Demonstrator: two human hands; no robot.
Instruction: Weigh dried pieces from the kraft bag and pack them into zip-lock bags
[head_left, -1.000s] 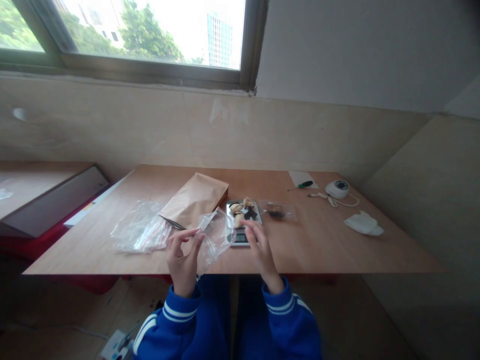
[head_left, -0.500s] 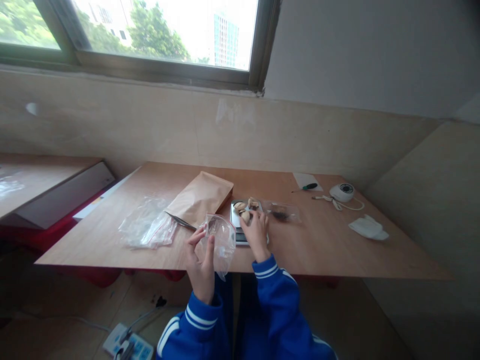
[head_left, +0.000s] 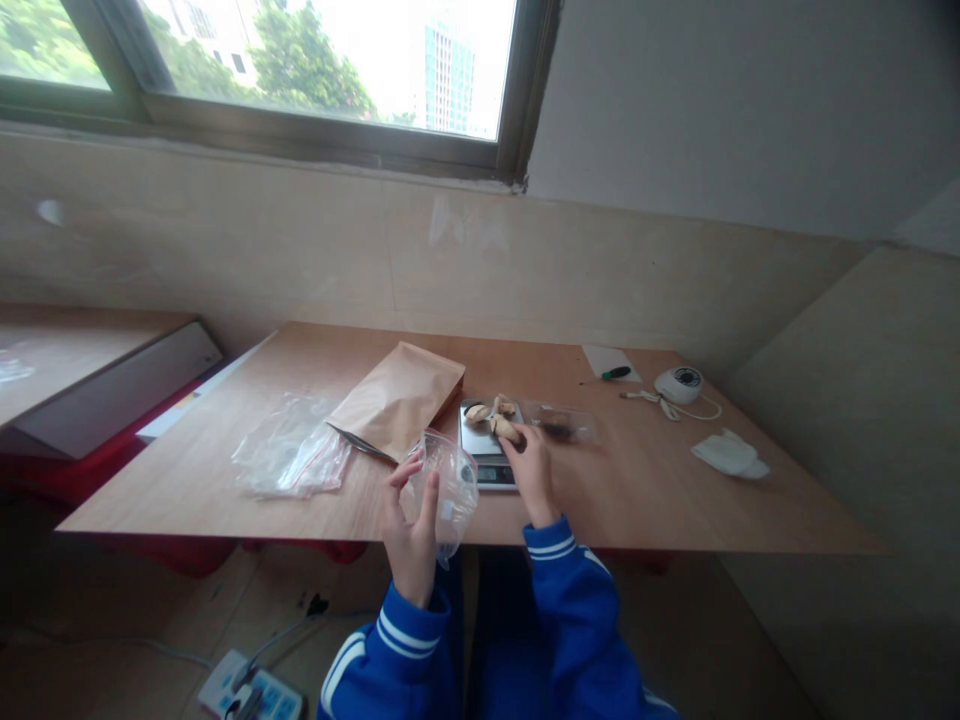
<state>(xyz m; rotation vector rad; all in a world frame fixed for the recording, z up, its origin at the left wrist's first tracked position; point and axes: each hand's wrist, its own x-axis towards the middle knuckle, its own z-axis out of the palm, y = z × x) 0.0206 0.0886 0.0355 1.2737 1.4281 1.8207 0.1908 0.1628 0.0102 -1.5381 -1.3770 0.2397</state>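
My left hand (head_left: 411, 525) grips a clear zip-lock bag (head_left: 454, 500) between thumb and fingers, above the table's front edge. Behind the bag stands a small kitchen scale (head_left: 474, 437) with a lit display, its digits too small to read. Tan pieces that look like dried mushrooms (head_left: 477, 414) sit on its metal plate. My right hand (head_left: 531, 470) reaches in from the right, its fingers closed on the nearest dried mushroom (head_left: 505, 429), which is at the plate. A brown paper pouch (head_left: 405, 395) lies left of the scale, its mouth toward me.
Several clear plastic bags (head_left: 289, 450) lie at left. Right of the scale is a clear packet with dark contents (head_left: 559, 422). Farther right are a screwdriver (head_left: 616, 373) on paper, a white camera (head_left: 679, 384) with its cable, and a crumpled white cloth or mask (head_left: 729, 455).
My right hand has shifted right and slightly down, uncovering the scale's display, and the nearest mushroom has moved right with it. My left hand and the bag have shifted slightly right.
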